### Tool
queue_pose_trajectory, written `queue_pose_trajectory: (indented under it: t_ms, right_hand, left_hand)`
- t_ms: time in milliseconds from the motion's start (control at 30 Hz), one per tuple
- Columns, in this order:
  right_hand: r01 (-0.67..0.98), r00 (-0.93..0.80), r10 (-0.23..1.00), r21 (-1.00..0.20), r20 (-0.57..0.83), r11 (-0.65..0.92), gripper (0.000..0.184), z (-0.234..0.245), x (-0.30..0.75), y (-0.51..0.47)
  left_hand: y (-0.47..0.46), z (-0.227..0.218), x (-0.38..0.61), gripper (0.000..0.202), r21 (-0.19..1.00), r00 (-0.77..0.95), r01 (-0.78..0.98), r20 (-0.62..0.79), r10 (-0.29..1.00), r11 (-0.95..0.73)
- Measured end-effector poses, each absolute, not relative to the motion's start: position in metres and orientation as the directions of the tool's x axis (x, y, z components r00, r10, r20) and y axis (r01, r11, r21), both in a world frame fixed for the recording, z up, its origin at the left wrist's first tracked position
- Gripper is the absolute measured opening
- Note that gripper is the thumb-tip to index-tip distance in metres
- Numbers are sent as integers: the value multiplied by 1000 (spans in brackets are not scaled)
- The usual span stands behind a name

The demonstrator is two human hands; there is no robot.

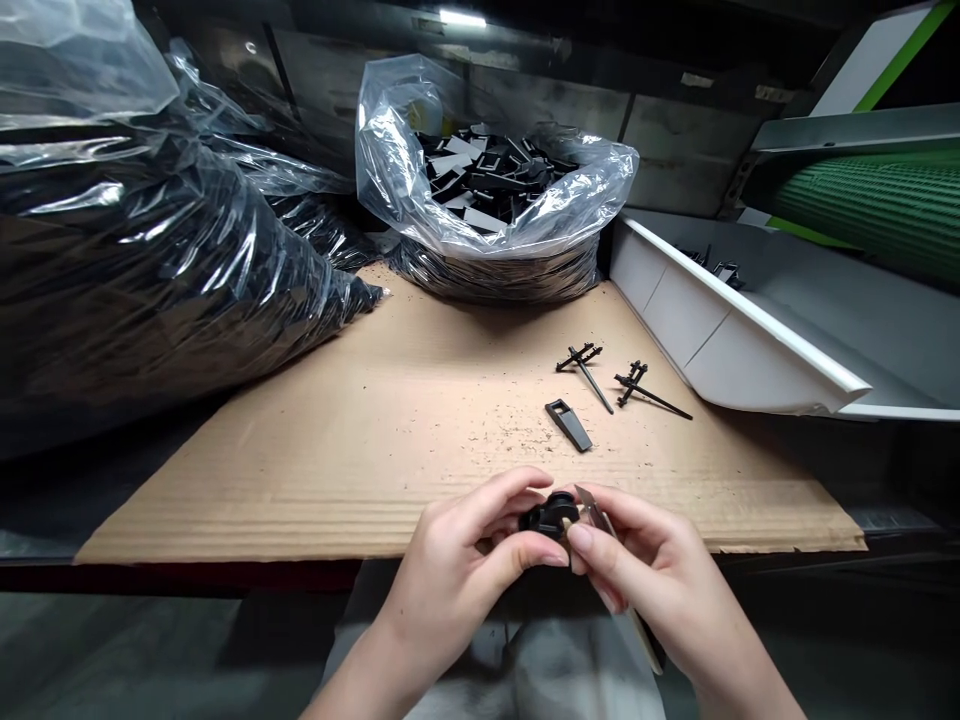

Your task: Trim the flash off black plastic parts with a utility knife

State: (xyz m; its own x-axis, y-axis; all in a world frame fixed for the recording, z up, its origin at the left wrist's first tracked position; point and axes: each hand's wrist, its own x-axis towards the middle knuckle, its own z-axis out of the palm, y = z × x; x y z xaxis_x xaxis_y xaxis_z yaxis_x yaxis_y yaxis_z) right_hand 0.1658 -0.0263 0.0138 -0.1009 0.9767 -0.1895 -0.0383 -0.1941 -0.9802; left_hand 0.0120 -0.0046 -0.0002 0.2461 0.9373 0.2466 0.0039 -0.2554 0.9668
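— Black plastic: which piece is in hand, and where does it sit?

— A small black part (550, 517) sits between my two hands, just off the near edge of the cardboard sheet (375, 420) that covers the surface. My left hand (457, 570) pinches it, thumb below and fingers curled over the top. My right hand (645, 580) is closed around a thin blade (589, 505), forefinger pressed along it.

— How does the blade lie against the part?

— The blade's long axis runs from my right palm up and to the left; its tip meets the part's right side. Both hands are equally near, touching at the fingertips.

— What else lies within reach?

— Ahead and to the right on the cardboard: a flat black wedge (568, 424) and two trimmed sprues (583, 362) (643, 388), well apart from my hands. Farther back stands an open clear bag (495, 170) of black parts; a white chute (750, 320) slopes in at the right.
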Motion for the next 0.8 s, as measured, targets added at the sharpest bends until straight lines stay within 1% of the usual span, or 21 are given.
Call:
queue_pose_trajectory:
  t_ms: [100, 200, 233, 267, 300, 333, 367, 400, 433, 467, 500, 533, 567, 633, 667, 733, 800]
  right_hand:
    - [-13, -118, 980, -987, -159, -162, 19, 12, 165, -23]
    - [-20, -107, 981, -986, -163, -166, 20, 11, 166, -24]
    - [1, -71, 986, -988, -152, -153, 20, 11, 165, -26]
    - [51, -2, 994, -993, -108, -107, 18, 11, 164, -28]
    - [138, 93, 996, -990, -12, -25, 16, 10, 163, -30]
    - [265, 190, 972, -961, 136, 83, 12, 9, 161, -33]
    - [406, 243, 918, -892, 315, 198, 11, 8, 158, -36]
    - [524, 229, 846, -793, 481, 309, 15, 6, 156, -38]
    - [595, 160, 783, -692, 601, 410, 22, 4, 154, -40]
    - [606, 66, 747, -621, 661, 496, 27, 3, 154, -42]
    - [573, -26, 745, -601, 667, 557, 30, 1, 154, -43]
    - [526, -94, 764, -619, 639, 583, 30, 0, 157, -43]
    - [493, -130, 795, -657, 593, 571, 30, 0, 160, -43]
    - [513, -117, 854, -705, 508, 490, 30, 0, 171, -42]
    - [546, -100, 862, -697, 497, 465, 31, 0, 176, -41]
    - [597, -121, 840, -637, 530, 488, 36, 1, 184, -38]
    - [589, -174, 827, -616, 535, 523, 39, 2, 187, -34]
  left_hand:
    - [-4, 2, 12, 30, 978, 267, -73, 208, 941, -196]
    - [-4, 1, 12, 32, 978, 270, -69, 207, 940, -196]
    - [-4, 1, 11, 31, 978, 258, -59, 206, 944, -198]
    - [-4, 1, 11, 28, 980, 239, -52, 200, 950, -193]
    - [-4, 1, 10, 24, 983, 220, -50, 186, 958, -179]
    - [-4, 2, 10, 20, 986, 217, -57, 162, 963, -154]
    - [-3, 3, 10, 21, 990, 236, -77, 136, 962, -121]
    - [-2, 5, 11, 24, 992, 267, -99, 104, 958, -80]
    - [-1, 7, 12, 27, 992, 299, -119, 72, 952, -37]
    - [1, 9, 13, 28, 990, 322, -138, 41, 946, 4]
    - [2, 11, 14, 26, 986, 329, -162, 15, 944, 41]
    - [2, 12, 16, 23, 980, 314, -187, -8, 949, 70]
    - [3, 12, 18, 20, 975, 288, -207, -24, 957, 86]
    - [3, 10, 20, 19, 978, 239, -197, -15, 971, 63]
    - [2, 9, 21, 19, 988, 217, -156, 17, 976, 18]
    - [1, 6, 20, 20, 991, 184, -30, 134, 974, -131]
    - [1, 6, 19, 21, 957, 187, 77, 262, 947, -280]
